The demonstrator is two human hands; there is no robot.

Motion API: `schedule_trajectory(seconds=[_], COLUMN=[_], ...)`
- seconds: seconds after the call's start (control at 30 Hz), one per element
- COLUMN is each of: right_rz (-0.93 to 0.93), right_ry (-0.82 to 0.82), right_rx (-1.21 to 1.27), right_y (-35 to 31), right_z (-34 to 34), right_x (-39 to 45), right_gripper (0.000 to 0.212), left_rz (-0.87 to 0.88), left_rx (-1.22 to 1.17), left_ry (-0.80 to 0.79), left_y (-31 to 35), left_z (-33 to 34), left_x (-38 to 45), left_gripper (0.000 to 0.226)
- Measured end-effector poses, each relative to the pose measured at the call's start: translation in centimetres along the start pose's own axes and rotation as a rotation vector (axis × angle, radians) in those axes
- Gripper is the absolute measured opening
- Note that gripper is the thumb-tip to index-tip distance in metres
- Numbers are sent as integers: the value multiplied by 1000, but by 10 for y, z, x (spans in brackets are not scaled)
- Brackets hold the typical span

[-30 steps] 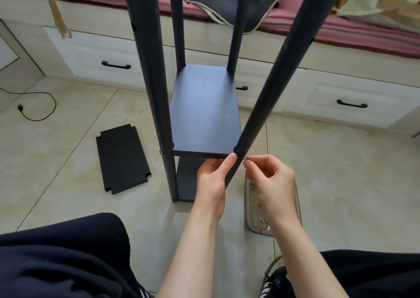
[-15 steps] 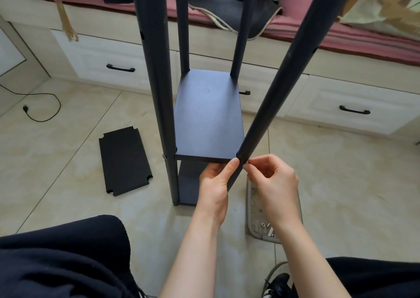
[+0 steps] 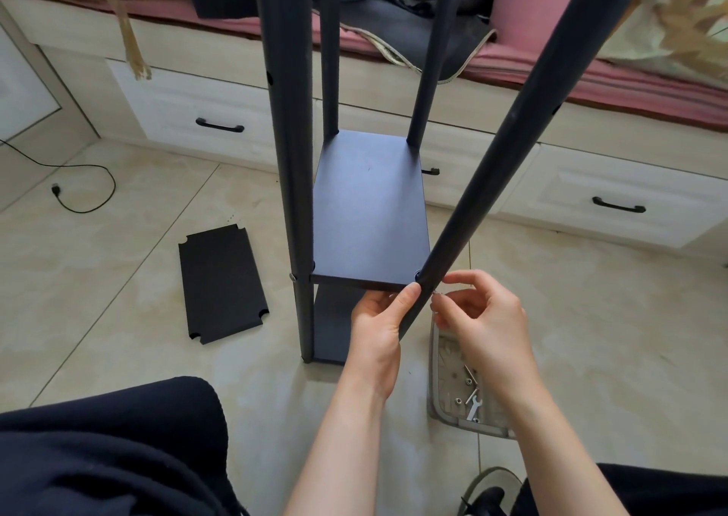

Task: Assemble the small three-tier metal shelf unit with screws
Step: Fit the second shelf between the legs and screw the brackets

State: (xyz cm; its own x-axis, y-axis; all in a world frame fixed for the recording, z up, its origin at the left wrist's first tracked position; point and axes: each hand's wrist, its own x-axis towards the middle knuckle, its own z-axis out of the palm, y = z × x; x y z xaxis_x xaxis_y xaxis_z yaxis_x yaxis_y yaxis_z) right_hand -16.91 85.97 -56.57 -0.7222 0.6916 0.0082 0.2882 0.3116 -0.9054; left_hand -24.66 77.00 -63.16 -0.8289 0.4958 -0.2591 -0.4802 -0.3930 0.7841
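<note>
With the middle shelf [image 3: 370, 208] seated between the four posts, the left hand [image 3: 376, 330] grips beneath its near right corner for support while the right hand [image 3: 478, 318] pinches a screw [image 3: 436, 292] against the adjacent post [image 3: 512, 137], presumably to fasten that corner.

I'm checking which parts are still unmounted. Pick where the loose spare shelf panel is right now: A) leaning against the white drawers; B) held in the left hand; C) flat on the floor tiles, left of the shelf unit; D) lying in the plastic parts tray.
C: the spare shelf panel lies flat on the floor tiles, left of the shelf unit and apart from it, touched by neither hand.
</note>
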Motion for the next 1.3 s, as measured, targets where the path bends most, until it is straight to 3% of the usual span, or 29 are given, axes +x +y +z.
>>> schedule_trajectory(seconds=[0.2,0.37,0.6,0.87,1.03,1.3], right_rz=[-17,-35,-155,-80,-86,-96], right_ry=[-24,-43,-180,-275,-273,-233], right_rx=[-41,-38,-88,71,93,101], right_y=[-2,-1,1,5,6,8], right_z=[2,1,3,3,3,5], right_x=[2,4,7,14,15,13], right_gripper=[17,16,69,47,43,38], left_rz=[9,14,29,35,37,53], left_rx=[2,-4,45,22,12,66], left_ry=[-8,-2,-11,35,12,-14], left_y=[2,2,1,2,6,7], left_z=[0,0,-1,0,-2,-5], left_x=[-2,-1,-2,-2,-1,-2], left_gripper=[44,31,31,37,31,42])
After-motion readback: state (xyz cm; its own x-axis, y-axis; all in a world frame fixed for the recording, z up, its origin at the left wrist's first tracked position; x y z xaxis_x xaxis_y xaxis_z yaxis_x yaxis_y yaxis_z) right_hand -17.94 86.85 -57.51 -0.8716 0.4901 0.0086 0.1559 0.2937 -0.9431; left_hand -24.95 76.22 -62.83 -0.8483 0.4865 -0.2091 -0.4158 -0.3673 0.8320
